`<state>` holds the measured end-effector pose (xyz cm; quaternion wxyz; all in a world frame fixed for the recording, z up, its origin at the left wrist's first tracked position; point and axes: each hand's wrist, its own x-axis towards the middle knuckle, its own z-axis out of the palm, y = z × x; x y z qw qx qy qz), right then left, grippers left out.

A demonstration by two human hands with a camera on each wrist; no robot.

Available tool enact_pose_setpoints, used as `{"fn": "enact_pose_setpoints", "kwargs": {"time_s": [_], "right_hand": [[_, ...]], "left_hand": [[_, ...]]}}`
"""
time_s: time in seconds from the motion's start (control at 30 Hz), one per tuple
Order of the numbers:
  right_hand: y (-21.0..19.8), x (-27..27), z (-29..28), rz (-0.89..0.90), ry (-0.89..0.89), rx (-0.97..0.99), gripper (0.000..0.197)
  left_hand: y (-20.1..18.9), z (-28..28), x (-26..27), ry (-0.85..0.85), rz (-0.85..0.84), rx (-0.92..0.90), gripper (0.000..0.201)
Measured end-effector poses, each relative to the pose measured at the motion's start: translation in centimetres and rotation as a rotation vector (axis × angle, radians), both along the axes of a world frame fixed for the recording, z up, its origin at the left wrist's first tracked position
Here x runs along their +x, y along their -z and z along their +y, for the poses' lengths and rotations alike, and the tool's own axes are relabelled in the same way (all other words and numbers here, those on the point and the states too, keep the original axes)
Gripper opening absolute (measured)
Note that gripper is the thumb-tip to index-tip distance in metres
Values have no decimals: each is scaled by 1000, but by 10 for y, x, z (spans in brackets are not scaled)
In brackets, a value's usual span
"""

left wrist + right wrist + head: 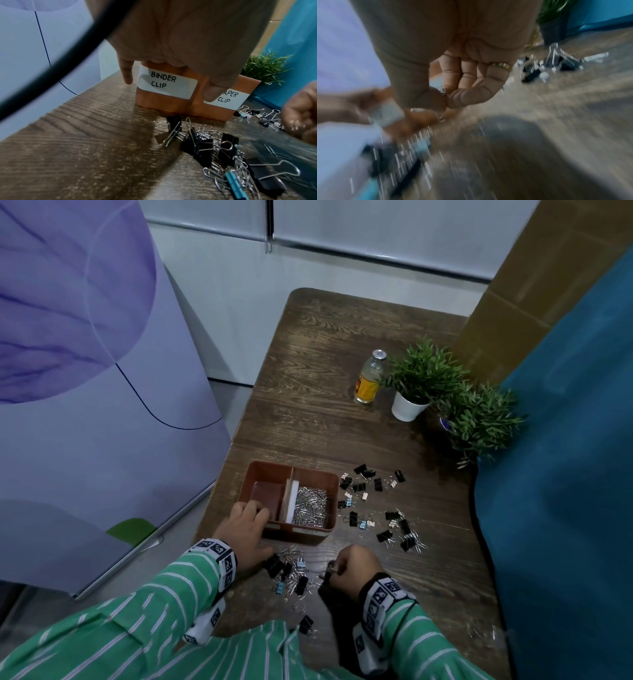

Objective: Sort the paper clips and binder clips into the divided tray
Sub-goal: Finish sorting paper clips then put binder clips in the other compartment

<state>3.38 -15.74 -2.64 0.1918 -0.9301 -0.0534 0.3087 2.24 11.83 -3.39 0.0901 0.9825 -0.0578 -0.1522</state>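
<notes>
The brown divided tray [298,468] stands mid-table; its front carries the labels "BINDER CLIP" and "PAPER CLIP" [164,106]. The right compartment holds a heap of silver paper clips [311,505]; the left one looks bare. My left hand [253,515] grips the tray's near-left corner, thumb [212,93] on the front wall and fingers over the rim. A mixed pile of black and blue binder clips and paper clips [291,573] [214,148] lies in front of the tray. Just right of the pile, my right hand [337,568] [445,100] pinches a few silver paper clips between thumb and forefinger.
Several binder clips [376,508] lie scattered right of the tray, and one black clip [306,625] sits near the front edge. A bottle [369,378] and two potted plants [419,378] stand at the back right. Blue cloth [565,474] borders the right; a purple cabinet [85,371] stands left.
</notes>
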Motion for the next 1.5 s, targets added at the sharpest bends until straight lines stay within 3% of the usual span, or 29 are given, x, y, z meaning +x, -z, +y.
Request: {"fn": "enact_pose_setpoints", "kwargs": {"time_s": [0.13, 0.3, 0.37, 0.5, 0.63, 0.7, 0.83, 0.9, 0.97, 1.2, 1.5], "right_hand": [[-29, 22, -1, -59, 88, 101, 15], [-59, 65, 25, -257, 150, 196, 15], [-59, 79, 37, -292, 145, 197, 9], [-47, 83, 44, -322, 128, 188, 23], [-44, 66, 13, -412, 277, 254, 10], [-33, 47, -12, -352, 321, 223, 4], [7, -9, -51, -25, 95, 78, 18], [23, -37, -60, 52, 11, 10, 35], [34, -55, -62, 49, 29, 11, 43], [41, -63, -40, -100, -145, -29, 31], [33, -49, -32, -133, -190, 29, 15]], "left_hand": [[0, -1, 0, 0, 4, -2, 71], [-1, -1, 0, -3, 9, -4, 71], [-1, -1, 0, 2, 13, -1, 72], [-3, -1, 0, 4, 27, 13, 73], [-2, 0, -1, -3, 25, 14, 70], [-1, 0, 0, -4, 28, 9, 71], [-1, -1, 1, -7, 12, 9, 71], [0, -1, 0, -7, -15, -1, 71], [3, 0, 0, 3, -31, -7, 70], [-1, -1, -2, 26, -3, 16, 73], [-4, 0, 0, 13, 14, 22, 71]]}}
